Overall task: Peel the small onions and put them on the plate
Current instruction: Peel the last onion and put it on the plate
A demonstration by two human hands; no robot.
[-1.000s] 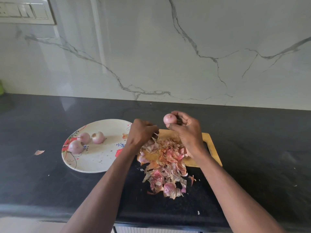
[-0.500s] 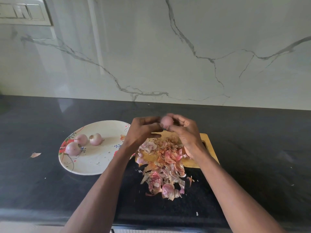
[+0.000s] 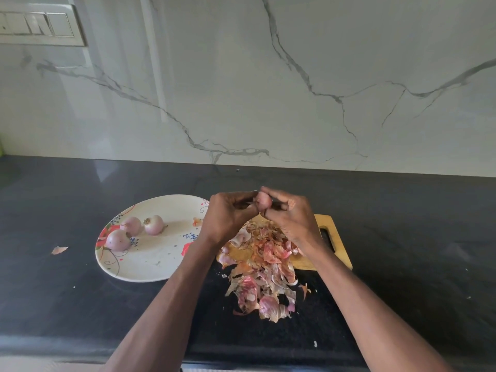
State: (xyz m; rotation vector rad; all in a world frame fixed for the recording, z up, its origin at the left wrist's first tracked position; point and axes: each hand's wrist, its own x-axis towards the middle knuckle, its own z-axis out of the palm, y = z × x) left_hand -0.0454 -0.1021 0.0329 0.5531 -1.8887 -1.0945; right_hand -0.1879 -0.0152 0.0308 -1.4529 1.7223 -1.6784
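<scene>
A small pink onion (image 3: pixel 263 200) is held above the wooden cutting board (image 3: pixel 331 235), pinched between the fingers of both hands. My left hand (image 3: pixel 228 216) grips it from the left and my right hand (image 3: pixel 290 216) from the right, fingers curled round it. Left of my hands lies a white floral plate (image 3: pixel 150 259) with three peeled onions (image 3: pixel 131 225) (image 3: pixel 154 224) (image 3: pixel 117 239) near its far left rim.
A heap of onion peels (image 3: pixel 261 267) covers the board and spills onto the black countertop (image 3: pixel 402 237) toward me. One loose peel (image 3: pixel 59 249) lies left of the plate. A marble wall rises behind, with a switch panel (image 3: pixel 40 25) at upper left.
My left hand came up from the peel heap and joined my right hand on the onion; the two hands now hold it together.
</scene>
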